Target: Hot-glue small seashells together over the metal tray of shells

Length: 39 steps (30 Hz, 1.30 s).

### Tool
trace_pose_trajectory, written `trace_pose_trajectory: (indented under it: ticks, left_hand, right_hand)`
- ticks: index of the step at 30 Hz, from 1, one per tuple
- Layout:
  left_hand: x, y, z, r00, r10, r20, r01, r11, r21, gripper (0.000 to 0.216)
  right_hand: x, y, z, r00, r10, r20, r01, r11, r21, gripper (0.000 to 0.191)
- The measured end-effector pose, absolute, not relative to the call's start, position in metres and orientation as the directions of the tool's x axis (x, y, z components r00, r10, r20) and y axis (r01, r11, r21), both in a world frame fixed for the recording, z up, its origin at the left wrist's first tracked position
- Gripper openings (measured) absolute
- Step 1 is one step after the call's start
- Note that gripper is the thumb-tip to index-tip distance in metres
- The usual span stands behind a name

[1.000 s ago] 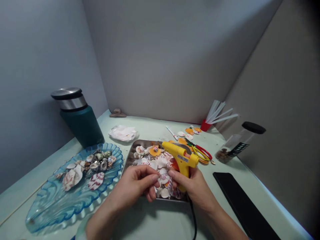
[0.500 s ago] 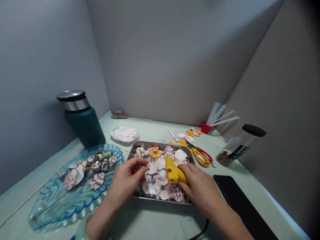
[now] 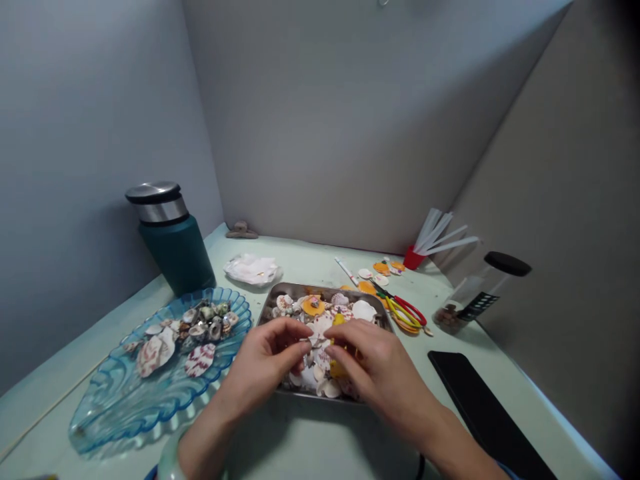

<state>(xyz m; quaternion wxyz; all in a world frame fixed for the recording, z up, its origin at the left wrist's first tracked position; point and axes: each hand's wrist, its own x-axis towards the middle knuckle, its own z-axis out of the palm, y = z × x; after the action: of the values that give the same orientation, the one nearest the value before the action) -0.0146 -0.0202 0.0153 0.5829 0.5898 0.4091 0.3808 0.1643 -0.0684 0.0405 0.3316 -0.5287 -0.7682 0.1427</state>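
Observation:
Over a metal tray (image 3: 280,288) filled with seashells, my two hands face each other, fingertips a short way apart. My left hand (image 3: 274,353) has thumb and forefinger pinched; whatever is between them is too small to make out. My right hand (image 3: 376,357) is also drawn into a pinch, its fingertips over the shells. Behind its fingers, partly covered, shows a yellow glue gun (image 3: 338,368); whether other fingers touch it is hidden. An orange shell (image 3: 313,306) with a small piece on top lies in the tray's back part.
On the left, a blue glass dish (image 3: 125,400) holds shells, with a teal bottle (image 3: 180,250) behind. To the right are scissors (image 3: 407,312), a red cup (image 3: 413,257) of glue sticks, a clear jar (image 3: 467,293) and a black phone-like slab (image 3: 480,407). Crumpled white wrapping (image 3: 253,269) lies behind.
My right hand has left its grip round the glue gun's body and moved left into a pinch, nearer my left hand. The left hand has shifted slightly right. The camera view has moved a little.

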Motion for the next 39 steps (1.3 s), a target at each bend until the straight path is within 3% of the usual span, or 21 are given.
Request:
trace_pose_trajectory:
  ticks: [4,6,13,29,33,36,39]
  left_hand:
    - [-0.015,-0.022,0.013,0.42,0.907,-0.024,0.04,0.008,0.999,0.02]
    - [-0.015,-0.023,0.012,0.443,0.896,-0.017,0.054,-0.008,0.999,0.02]
    - [-0.014,-0.024,0.012,0.531,0.844,-0.072,0.002,0.083,0.997,0.024]
    - [-0.022,-0.022,0.01,0.627,0.772,-0.102,-0.071,0.187,0.98,0.021]
    - [-0.018,-0.024,0.014,0.561,0.824,-0.08,-0.125,0.18,0.976,0.016]
    - [-0.014,-0.026,0.014,0.509,0.859,-0.06,-0.214,0.194,0.957,0.022]
    - [-0.013,-0.025,0.014,0.487,0.871,-0.069,-0.221,0.199,0.955,0.016]
  right_hand:
    - [0.158,-0.065,0.033,-0.136,0.945,0.299,0.564,0.322,-0.761,0.012]
    - [0.158,-0.065,0.029,-0.109,0.95,0.291,0.518,0.305,-0.799,0.012]
    - [0.159,-0.066,0.02,-0.207,0.843,0.497,0.542,0.522,-0.659,0.019]
    - [0.164,-0.066,0.02,-0.309,0.816,0.488,0.471,0.577,-0.667,0.015]
    - [0.161,-0.067,0.02,-0.165,0.872,0.46,0.449,0.482,-0.752,0.014]
    - [0.158,-0.067,0.017,-0.003,0.93,0.369,0.36,0.345,-0.867,0.01]
    - [0.155,-0.068,0.014,0.041,0.956,0.29,0.28,0.268,-0.922,0.008]
